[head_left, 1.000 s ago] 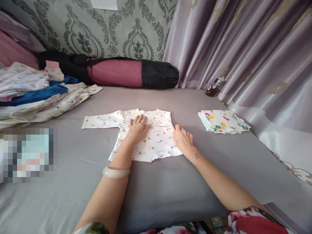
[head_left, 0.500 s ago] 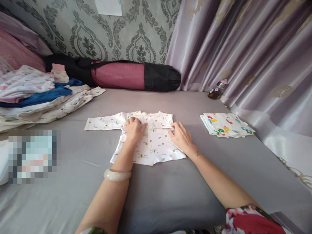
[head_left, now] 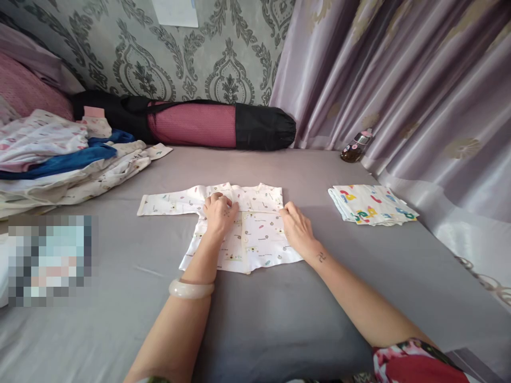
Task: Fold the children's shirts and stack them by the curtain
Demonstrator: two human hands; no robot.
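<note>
A small white baby shirt (head_left: pixel 255 239) with tiny coloured prints lies flat on the grey bed sheet (head_left: pixel 279 319). Its left sleeve stretches out to the left; the right sleeve is folded in across the chest. My left hand (head_left: pixel 219 213) rests on the upper middle of the shirt, fingers curled down on the fabric. My right hand (head_left: pixel 295 227) lies on the shirt's right edge, fingers extended and pressing the folded part flat. A pale bangle (head_left: pixel 190 289) sits on my left wrist.
A folded white cloth with bright prints (head_left: pixel 373 205) lies to the right. A heap of unfolded clothes (head_left: pixel 59 159) fills the back left. A rolled mat in a black-and-pink bag (head_left: pixel 207 123) lies along the wall. A small bottle (head_left: pixel 353 149) stands by the curtain (head_left: pixel 399 80).
My left hand's fingers, flat a second ago, have curled on the fabric. My right hand slid up along the shirt's right edge, then settled slightly lower. The shirt stays in place.
</note>
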